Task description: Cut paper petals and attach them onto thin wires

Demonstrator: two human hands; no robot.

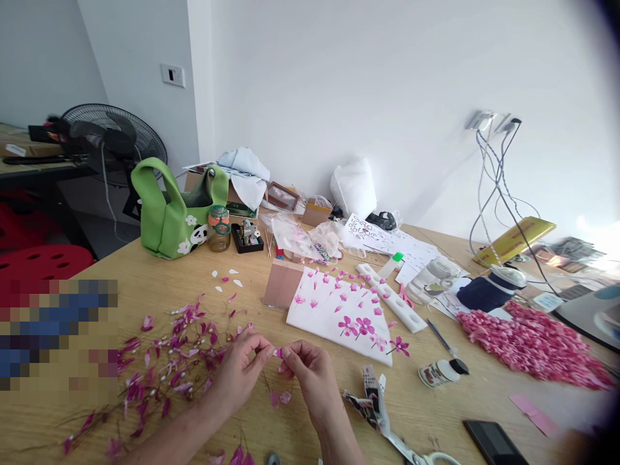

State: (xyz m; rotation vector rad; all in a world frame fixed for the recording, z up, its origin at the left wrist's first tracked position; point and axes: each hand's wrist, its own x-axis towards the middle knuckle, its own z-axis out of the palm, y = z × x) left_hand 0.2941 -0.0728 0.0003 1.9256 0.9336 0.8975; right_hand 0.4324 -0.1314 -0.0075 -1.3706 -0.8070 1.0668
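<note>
My left hand (239, 374) and my right hand (310, 378) meet over the wooden table, their fingertips pinching a small pink petal (278, 353) between them. Just left of my left hand lies a spray of handmade magenta blossoms on thin wires (167, 368). A few loose pink petals (279, 398) rest on the wood below my fingers. Ahead of my right hand is a white sheet painted with pink flowers (334, 316). The exact grip on the petal is partly hidden by my fingertips.
A large heap of pink petals (533, 345) lies at the right. Scissors on printed paper (372, 403), a small paint jar (438, 373), a brush (440, 337), a black phone (494, 442) and a green bag (174, 213) share the table.
</note>
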